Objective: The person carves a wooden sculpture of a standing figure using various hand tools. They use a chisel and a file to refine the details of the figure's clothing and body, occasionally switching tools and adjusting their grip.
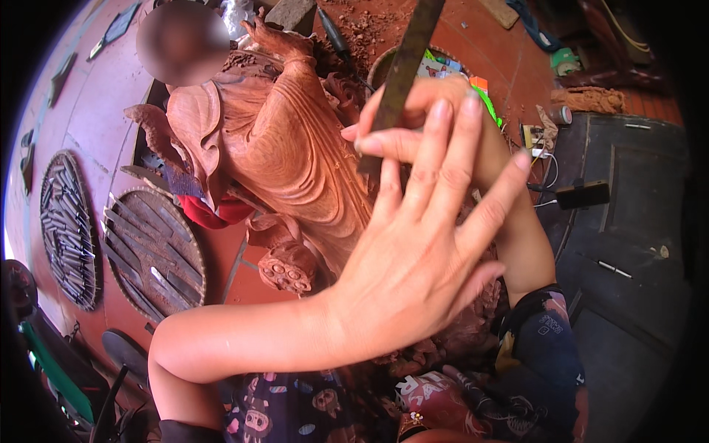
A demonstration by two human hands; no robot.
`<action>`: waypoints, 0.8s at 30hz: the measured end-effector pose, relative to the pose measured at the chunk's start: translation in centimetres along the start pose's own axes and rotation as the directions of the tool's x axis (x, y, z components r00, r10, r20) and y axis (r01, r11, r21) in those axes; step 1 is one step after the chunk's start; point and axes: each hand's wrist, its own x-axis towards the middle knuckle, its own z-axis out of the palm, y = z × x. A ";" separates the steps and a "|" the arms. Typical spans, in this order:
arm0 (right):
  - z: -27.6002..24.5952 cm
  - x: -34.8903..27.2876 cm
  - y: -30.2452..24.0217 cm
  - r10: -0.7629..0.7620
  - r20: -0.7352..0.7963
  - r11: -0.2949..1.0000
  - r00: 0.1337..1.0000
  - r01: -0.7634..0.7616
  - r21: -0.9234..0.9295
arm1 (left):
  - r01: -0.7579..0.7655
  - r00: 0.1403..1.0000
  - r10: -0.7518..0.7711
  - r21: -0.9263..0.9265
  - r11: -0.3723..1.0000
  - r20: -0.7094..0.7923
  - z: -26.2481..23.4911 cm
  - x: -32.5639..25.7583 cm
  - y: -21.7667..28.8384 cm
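A long, flat, dark metal file (408, 70) slants up past the top edge. Its lower end is gripped by my right hand (425, 96), whose fingers curl round it. In front of it, my left hand (421, 221) has its fingers spread, the tips overlapping my right hand; whether they touch it I cannot tell. Behind both hands lies a large carved reddish wood figure (288, 140) with flowing robe folds. A carved lotus pod (284, 269) stands out from its near side, left of my left wrist. My forearms and hands hide part of the carving.
Two round baskets at the left hold many metal tools: one basket (46, 251), another (201, 244). A dark panelled board (628, 229) lies at the right with a black phone-like device (583, 194) and cables. A rotary tool (334, 33) and wood chips lie beyond the carving.
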 end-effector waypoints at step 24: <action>-0.4 -9.2 -3.7 -0.145 -0.203 0.988 0.968 0.129 -0.090 | 0.092 0.739 0.220 -0.418 0.904 0.637 -6.8 -7.7 0.7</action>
